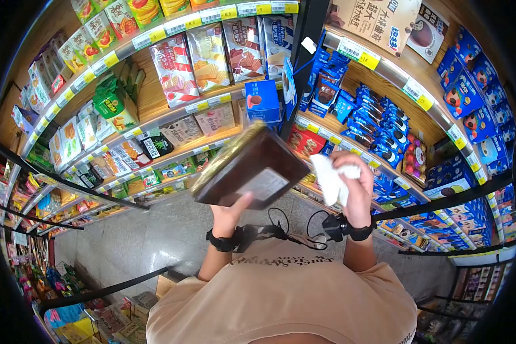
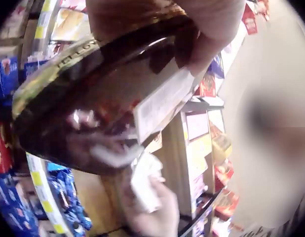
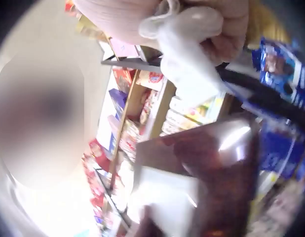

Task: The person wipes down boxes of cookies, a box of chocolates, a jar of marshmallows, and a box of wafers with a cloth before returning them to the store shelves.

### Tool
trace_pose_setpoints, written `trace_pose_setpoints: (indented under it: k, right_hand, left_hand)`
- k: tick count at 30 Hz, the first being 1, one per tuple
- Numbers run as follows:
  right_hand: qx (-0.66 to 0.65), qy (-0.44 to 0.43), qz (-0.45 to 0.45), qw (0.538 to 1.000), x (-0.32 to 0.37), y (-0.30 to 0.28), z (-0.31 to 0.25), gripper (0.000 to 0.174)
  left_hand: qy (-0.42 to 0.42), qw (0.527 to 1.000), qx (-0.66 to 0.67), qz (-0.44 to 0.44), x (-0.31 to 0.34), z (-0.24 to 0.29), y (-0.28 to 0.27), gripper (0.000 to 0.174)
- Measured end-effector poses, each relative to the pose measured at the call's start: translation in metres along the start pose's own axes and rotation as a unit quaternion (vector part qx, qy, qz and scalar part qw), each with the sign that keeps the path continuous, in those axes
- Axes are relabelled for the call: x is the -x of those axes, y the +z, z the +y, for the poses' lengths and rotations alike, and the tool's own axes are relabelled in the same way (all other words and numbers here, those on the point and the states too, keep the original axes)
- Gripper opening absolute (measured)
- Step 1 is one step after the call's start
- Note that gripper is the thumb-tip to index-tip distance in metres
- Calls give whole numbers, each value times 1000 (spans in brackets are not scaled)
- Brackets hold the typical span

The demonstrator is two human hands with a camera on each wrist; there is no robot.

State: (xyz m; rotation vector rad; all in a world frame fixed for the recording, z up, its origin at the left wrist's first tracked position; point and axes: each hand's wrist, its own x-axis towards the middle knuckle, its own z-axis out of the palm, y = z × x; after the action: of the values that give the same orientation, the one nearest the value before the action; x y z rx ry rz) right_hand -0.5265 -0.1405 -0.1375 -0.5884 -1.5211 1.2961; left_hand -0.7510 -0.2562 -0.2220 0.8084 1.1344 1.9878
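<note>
Brown box (image 1: pixel 251 166), tilted, in left hand (image 1: pixel 230 215) grip; white cloth (image 1: pixel 330 179) bunched in right hand (image 1: pixel 358 186) grip. Probably mid-wipe; needs cloth brought flat onto box.

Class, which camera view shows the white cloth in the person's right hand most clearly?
The head view: the white cloth hangs whole from the right hand, sharp. The right wrist view shows it close but blurred; the left wrist view shows a blurred patch below the brown box.

Dark brown gold-edged box (image 1: pixel 249 169), tilted; crumpled white cloth (image 1: pixel 330 179) just beside
</note>
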Motion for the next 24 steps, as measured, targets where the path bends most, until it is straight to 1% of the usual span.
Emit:
trace_pose_setpoints:
  k: [2, 3, 4, 6, 8, 9, 10, 11, 14, 15, 16, 18, 19, 20, 22, 23, 24]
  right_hand:
    - [20, 50, 78, 995, 3, -6, 28, 23]
    - [29, 75, 118, 990, 4, -4, 31, 27]
    - [35, 97, 68, 992, 8, 3, 25, 36]
    - [0, 190, -28, 981, 20, 1, 19, 43]
    - [-11, 103, -70, 992, 27, 7, 34, 60]
    - [42, 44, -89, 994, 29, 12, 34, 64]
    - [30, 62, -64, 996, 30, 20, 30, 67]
    - [17, 79, -39, 996, 31, 28, 25, 72]
    - [75, 46, -21, 996, 26, 29, 17, 66]
    - [37, 71, 14, 997, 26, 37, 8, 56]
    - [112, 15, 9, 994, 26, 38, 8, 54]
    - [257, -98, 2, 961, 28, 38, 14, 50]
    - [234, -111, 6, 966, 30, 42, 29, 50]
    - [255, -147, -7, 956, 31, 41, 29, 54]
    - [316, -199, -26, 927, 35, 41, 33, 57]
    - [316, -185, -68, 928, 34, 40, 28, 57]
    - [315, -170, -110, 927, 32, 40, 17, 57]
  left_hand:
    - [-48, 990, 134, -16, 3, -1, -10, 56]
    - [-35, 987, 156, -13, 2, -5, -12, 53]
    - [-44, 983, 181, -7, 2, -7, -14, 52]
    - [-62, 972, 229, 2, 0, -10, -13, 51]
    - [-70, 967, 245, -15, -1, -13, -11, 52]
    - [-77, 965, 250, -29, 0, -13, -10, 55]
    - [-85, 962, 255, -43, 0, -14, -11, 57]
    - [-117, 956, 262, -55, -1, -20, -15, 63]
    - [-120, 983, 134, -22, -14, -13, 9, 64]
    - [-88, 983, 141, -82, -21, -6, 19, 69]
    - [-71, 972, 191, -113, -20, -2, 27, 80]
    - [-64, 975, 188, -100, -14, 5, 45, 96]
    - [-81, 973, 171, -134, -12, -1, 42, 109]
    - [-94, 976, 146, -132, -6, -10, 38, 107]
    - [-129, 964, 196, -129, -2, -20, 32, 103]
    - [-138, 972, 166, -91, 1, -22, 28, 99]
    - [-130, 971, 176, -99, 1, -19, 25, 96]
